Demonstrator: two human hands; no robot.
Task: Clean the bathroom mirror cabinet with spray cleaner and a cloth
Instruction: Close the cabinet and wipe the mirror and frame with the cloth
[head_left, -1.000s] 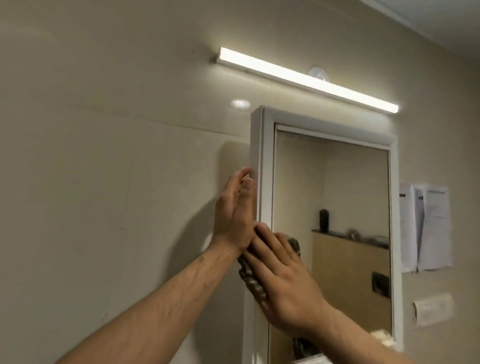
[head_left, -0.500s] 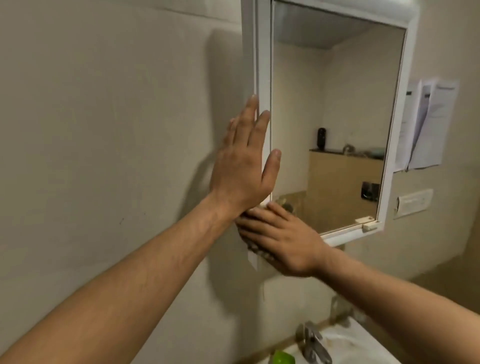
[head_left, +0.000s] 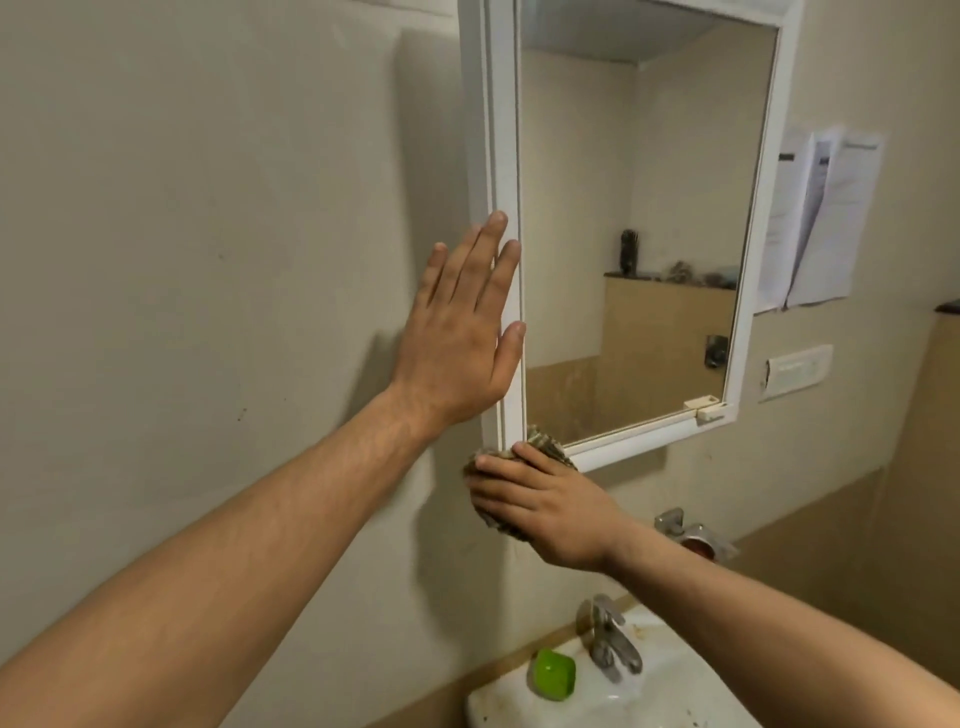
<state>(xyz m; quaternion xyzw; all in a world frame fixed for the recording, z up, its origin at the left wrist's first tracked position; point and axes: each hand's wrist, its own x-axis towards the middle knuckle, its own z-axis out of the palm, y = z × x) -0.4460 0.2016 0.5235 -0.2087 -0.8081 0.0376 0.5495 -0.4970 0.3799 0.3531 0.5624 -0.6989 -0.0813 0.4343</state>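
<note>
Two hands are at the mirror cabinet's left edge: the left hand lies flat against it, fingers straight, and just below, the right hand clutches a bunched cloth against the bottom corner. Wiping seems under way. The glass right of both hands probably remains to be done, and no spray cleaner is in view.

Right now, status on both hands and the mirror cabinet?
Left hand open, flat at the white-framed mirror cabinet's left side. Right hand grips a crumpled brown-grey cloth at its lower-left corner. Grey metal tap below, not in the way.
</note>
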